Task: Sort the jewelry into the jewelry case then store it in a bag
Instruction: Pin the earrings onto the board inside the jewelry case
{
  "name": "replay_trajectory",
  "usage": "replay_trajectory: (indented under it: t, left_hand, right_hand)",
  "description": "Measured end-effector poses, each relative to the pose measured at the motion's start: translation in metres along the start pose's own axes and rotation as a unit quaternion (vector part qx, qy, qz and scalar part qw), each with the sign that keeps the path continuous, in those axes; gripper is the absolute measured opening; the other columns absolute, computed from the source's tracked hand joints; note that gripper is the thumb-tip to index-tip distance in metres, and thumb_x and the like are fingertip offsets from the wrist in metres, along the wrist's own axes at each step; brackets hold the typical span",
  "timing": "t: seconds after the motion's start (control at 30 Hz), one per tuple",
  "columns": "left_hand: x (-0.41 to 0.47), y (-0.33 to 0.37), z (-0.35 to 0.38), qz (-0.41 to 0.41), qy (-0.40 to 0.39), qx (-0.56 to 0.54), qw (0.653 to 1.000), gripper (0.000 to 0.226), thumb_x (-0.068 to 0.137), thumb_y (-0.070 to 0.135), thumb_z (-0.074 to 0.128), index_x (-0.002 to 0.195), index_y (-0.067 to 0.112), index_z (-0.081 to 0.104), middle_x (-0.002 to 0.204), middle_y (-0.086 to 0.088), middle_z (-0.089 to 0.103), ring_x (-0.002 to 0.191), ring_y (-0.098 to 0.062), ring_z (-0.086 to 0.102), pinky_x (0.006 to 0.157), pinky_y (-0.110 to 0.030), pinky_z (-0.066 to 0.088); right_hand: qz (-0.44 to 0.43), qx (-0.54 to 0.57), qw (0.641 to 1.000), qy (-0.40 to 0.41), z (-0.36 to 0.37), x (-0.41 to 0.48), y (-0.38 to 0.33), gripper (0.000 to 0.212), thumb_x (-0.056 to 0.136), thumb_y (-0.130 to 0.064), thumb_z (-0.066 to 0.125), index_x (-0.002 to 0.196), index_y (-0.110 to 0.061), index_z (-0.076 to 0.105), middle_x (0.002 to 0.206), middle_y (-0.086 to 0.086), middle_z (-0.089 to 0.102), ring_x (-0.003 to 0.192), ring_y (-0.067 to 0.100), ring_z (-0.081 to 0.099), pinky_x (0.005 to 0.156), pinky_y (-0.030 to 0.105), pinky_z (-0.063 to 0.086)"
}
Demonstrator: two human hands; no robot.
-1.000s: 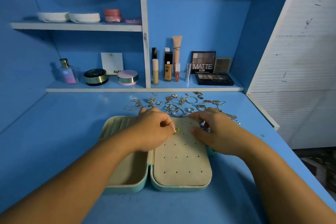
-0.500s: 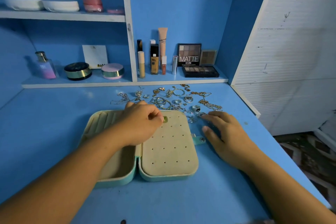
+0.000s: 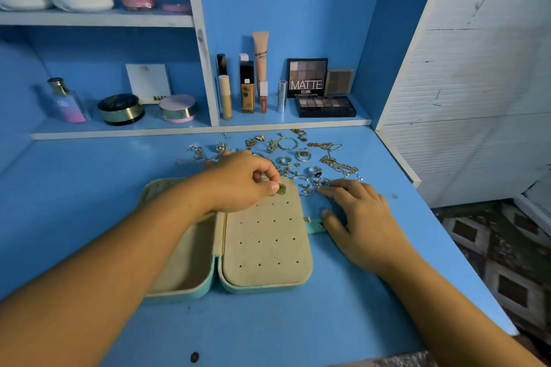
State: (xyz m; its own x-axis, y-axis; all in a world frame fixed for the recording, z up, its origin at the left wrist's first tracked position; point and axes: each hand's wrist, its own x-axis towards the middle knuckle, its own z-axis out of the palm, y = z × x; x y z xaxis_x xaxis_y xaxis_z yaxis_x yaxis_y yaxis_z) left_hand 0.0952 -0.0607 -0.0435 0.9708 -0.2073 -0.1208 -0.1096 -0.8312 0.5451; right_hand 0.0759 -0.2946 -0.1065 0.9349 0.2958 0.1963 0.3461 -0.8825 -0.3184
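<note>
1. My left hand pinched a small gold stud between thumb and forefinger. It sat at the far edge of the perforated panel of the jewelry case, which lay open on the desk.
2. I judged the stud almost weightless, hard and slick, so it could easily slip out of a pinch. The best hold was by the rim of its face, which left the post free to find a hole. I could not see the post from there.
3. My right hand lay palm down with its fingers loosely spread. The fingertips reached the near edge of the loose jewelry and gripped nothing, and the thumb was just beside the case's strap tab.
4. The pile lay beyond the case, well short of the shelf, and nearly all of it was unsorted.
5. The rings looked stiff and smooth. I thought they would roll or skate on the painted top, so I would lift each by its band.
6. The gold chain lay limp and bunched. I expected it to snag its neighbours, so I would take it near one end and draw it out slowly, not scoop it.
7. The panel looked soft and padded, and I expected it to give a little under a pushed post.
8. I saw no bag.
</note>
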Motion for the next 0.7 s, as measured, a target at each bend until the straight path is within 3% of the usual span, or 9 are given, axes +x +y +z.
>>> replay_trajectory:
  t: [0.17, 0.43, 0.57, 0.7]
  left_hand:
    - [0.009, 0.000, 0.005, 0.022, -0.015, 0.015, 1.000, 0.009, 0.094, 0.036, 0.058, 0.088, 0.035, 0.064, 0.099, 0.008, 0.058, 0.103, -0.014, 0.050, 0.110, -0.042, 0.032]
    - [0.007, -0.002, 0.013, 0.054, 0.009, 0.059, 0.997, 0.013, 0.098, 0.036, 0.048, 0.087, 0.038, 0.054, 0.101, 0.012, 0.050, 0.106, -0.013, 0.035, 0.090, -0.033, 0.017]
    - [0.009, -0.006, 0.010, 0.055, -0.027, 0.061, 0.996, 0.013, 0.099, 0.036, 0.047, 0.090, 0.039, 0.055, 0.100, 0.016, 0.047, 0.107, -0.011, 0.033, 0.098, -0.037, 0.020]
    - [0.013, -0.007, 0.006, 0.056, -0.061, 0.039, 0.996, 0.015, 0.098, 0.033, 0.051, 0.086, 0.040, 0.057, 0.099, 0.012, 0.048, 0.103, -0.012, 0.039, 0.098, -0.037, 0.032]
  right_hand:
    - [-0.003, -0.005, 1.000, -0.010, 0.000, 0.000, 0.002, 0.063, 0.081, -0.057, 0.022, 0.134, -0.035, 0.048, 0.137, -0.014, 0.044, 0.127, 0.012, 0.035, 0.104, 0.031, 0.026]
    - [-0.008, 0.000, 1.000, -0.008, -0.001, -0.001, 0.002, 0.059, 0.083, -0.056, 0.023, 0.133, -0.037, 0.048, 0.136, -0.014, 0.044, 0.127, 0.012, 0.035, 0.103, 0.030, 0.026]
    - [-0.010, 0.001, 1.000, -0.005, -0.002, -0.001, 0.002, 0.058, 0.083, -0.054, 0.024, 0.133, -0.036, 0.049, 0.136, -0.013, 0.045, 0.127, 0.013, 0.037, 0.102, 0.031, 0.027]
    - [-0.012, 0.004, 1.000, -0.002, -0.001, 0.000, 0.002, 0.057, 0.084, -0.054, 0.026, 0.133, -0.035, 0.049, 0.135, -0.013, 0.045, 0.126, 0.013, 0.037, 0.102, 0.029, 0.025]
